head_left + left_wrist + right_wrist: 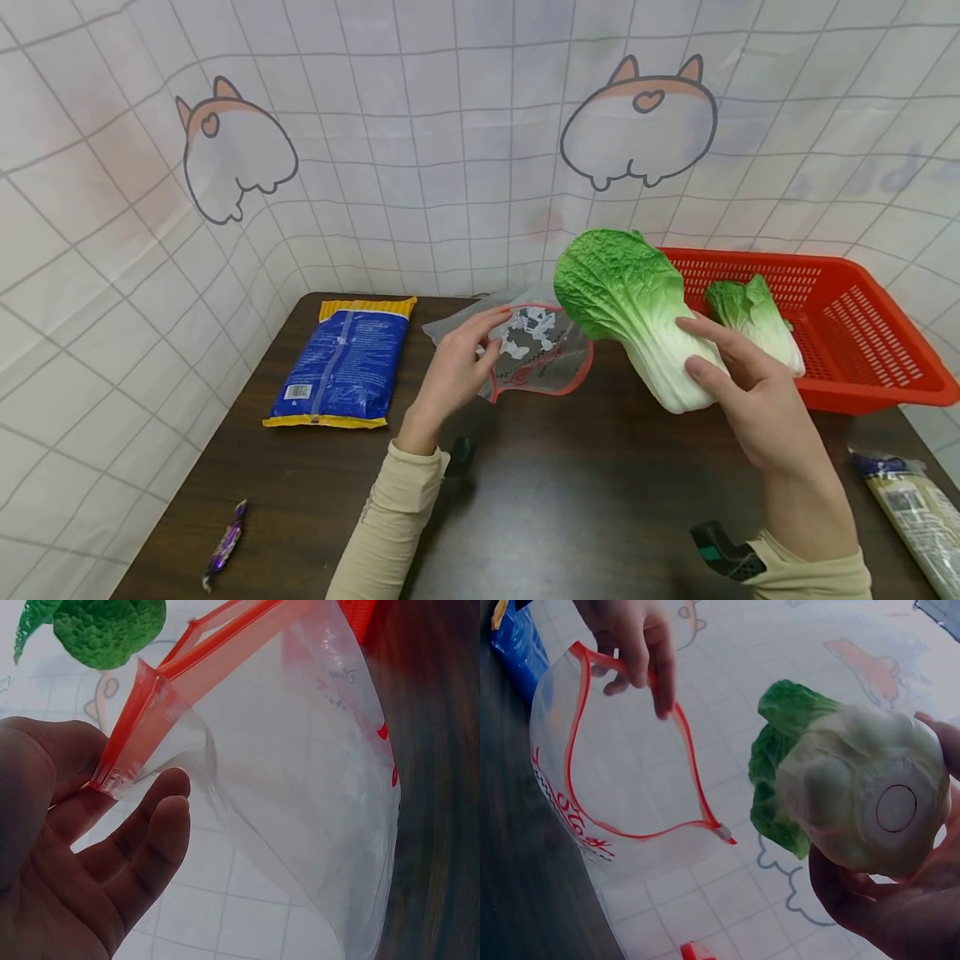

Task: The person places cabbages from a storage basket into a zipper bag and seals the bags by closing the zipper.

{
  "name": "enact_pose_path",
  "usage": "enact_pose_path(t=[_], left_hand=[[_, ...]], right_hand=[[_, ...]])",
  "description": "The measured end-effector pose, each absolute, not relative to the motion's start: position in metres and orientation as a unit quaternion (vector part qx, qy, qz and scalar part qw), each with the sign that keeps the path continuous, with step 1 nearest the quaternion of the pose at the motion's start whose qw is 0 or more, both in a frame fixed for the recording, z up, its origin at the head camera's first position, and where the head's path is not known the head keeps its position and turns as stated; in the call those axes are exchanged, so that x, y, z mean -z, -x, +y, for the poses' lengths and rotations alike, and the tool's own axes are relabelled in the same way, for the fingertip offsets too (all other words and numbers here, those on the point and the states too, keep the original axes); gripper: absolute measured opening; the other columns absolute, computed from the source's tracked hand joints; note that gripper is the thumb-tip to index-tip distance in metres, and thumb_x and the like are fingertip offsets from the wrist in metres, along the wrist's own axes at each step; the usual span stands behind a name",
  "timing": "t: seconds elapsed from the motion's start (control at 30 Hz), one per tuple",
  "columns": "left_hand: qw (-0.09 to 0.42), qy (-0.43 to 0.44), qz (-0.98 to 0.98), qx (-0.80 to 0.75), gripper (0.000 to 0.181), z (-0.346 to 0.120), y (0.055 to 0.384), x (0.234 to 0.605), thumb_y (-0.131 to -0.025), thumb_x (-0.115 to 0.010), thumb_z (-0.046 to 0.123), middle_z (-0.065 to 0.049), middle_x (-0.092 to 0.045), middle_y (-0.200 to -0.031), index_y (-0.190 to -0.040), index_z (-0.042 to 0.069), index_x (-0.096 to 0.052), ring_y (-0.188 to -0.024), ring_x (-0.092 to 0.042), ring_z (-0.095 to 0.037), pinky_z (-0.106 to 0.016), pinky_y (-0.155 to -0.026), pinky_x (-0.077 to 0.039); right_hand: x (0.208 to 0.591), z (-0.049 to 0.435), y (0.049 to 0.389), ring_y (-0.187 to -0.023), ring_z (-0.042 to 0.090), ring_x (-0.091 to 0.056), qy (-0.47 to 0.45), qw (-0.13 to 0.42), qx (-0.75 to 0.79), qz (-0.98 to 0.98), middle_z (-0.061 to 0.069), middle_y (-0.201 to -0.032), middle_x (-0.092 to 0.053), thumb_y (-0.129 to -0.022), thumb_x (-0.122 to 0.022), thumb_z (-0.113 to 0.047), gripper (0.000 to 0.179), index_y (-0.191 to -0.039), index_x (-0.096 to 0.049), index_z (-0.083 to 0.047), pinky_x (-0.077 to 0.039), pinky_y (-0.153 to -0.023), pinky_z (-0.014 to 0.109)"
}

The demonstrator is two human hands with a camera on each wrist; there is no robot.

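Note:
A clear zip bag (525,346) with a red zip rim stands with its mouth wide apart in the middle of the table. My left hand (467,358) pinches its rim at one corner, as the left wrist view shows. To the right, my right hand (750,383) grips a napa cabbage (637,321) by its white base, leaves tilted up and left. In the right wrist view the round base of the cabbage (870,791) faces the camera, apart from the bag's red rim (686,742).
A red plastic basket (892,333) at the right holds another cabbage (753,321). A blue and yellow packet (341,364) lies at the left, a purple wrapped candy (225,546) nearer the front. At the right edge lies a clear-wrapped package (911,508). Patterned cloth walls stand behind and left.

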State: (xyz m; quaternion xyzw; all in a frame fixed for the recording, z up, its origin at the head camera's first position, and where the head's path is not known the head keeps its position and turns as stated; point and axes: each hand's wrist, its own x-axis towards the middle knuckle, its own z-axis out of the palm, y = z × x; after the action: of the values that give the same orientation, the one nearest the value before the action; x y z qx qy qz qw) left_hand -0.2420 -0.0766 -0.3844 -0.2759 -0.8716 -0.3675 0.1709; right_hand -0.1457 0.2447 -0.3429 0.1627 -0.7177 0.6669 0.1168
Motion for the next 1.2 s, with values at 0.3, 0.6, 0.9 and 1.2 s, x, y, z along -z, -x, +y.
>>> enact_pose_path(t=[0.3, 0.6, 0.9, 1.2], left_hand=[[0.166, 0.275, -0.87, 0.373, 0.042, -0.078, 0.242, 0.385, -0.096, -0.057, 0.004, -0.002, -0.058, -0.135, -0.137, 0.011, -0.058, -0.073, -0.052, -0.01, -0.025, -0.055, -0.043], [0.159, 0.273, -0.871, 0.375, 0.042, -0.079, 0.241, 0.385, -0.097, -0.056, 0.005, 0.0, -0.057, -0.137, -0.138, 0.012, -0.058, -0.076, -0.054, -0.01, -0.026, -0.056, -0.045], [0.16, 0.274, -0.87, 0.378, 0.042, -0.079, 0.241, 0.385, -0.097, -0.055, 0.005, -0.001, -0.057, -0.137, -0.139, 0.012, -0.057, -0.077, -0.055, -0.011, -0.026, -0.057, -0.045], [0.158, 0.275, -0.868, 0.383, 0.042, -0.078, 0.24, 0.386, -0.098, -0.055, 0.004, -0.002, -0.058, -0.136, -0.139, 0.012, -0.056, -0.076, -0.055, -0.011, -0.027, -0.055, -0.045]], right_hand=[[0.345, 0.247, 0.147, -0.143, 0.015, -0.027, -0.186, 0.099, -0.63, -0.748, 0.001, -0.144, -0.049, -0.095, -0.053, 0.006, 0.046, -0.141, -0.051, -0.001, -0.026, -0.107, 0.012], [0.346, 0.243, 0.147, -0.138, 0.012, -0.033, -0.183, 0.071, -0.615, -0.764, 0.001, -0.144, -0.048, -0.098, -0.053, 0.001, 0.046, -0.143, -0.049, -0.004, -0.033, -0.101, 0.012], [0.352, 0.239, 0.152, -0.113, 0.015, -0.052, -0.197, 0.05, -0.62, -0.758, 0.004, -0.134, -0.054, -0.098, -0.052, 0.0, 0.045, -0.143, -0.05, -0.006, -0.046, -0.085, 0.018], [0.363, 0.238, 0.16, -0.096, 0.016, -0.059, -0.254, -0.013, -0.667, -0.7, 0.008, -0.123, -0.054, -0.1, -0.043, 0.003, 0.045, -0.144, -0.047, -0.007, -0.053, -0.073, 0.025]])
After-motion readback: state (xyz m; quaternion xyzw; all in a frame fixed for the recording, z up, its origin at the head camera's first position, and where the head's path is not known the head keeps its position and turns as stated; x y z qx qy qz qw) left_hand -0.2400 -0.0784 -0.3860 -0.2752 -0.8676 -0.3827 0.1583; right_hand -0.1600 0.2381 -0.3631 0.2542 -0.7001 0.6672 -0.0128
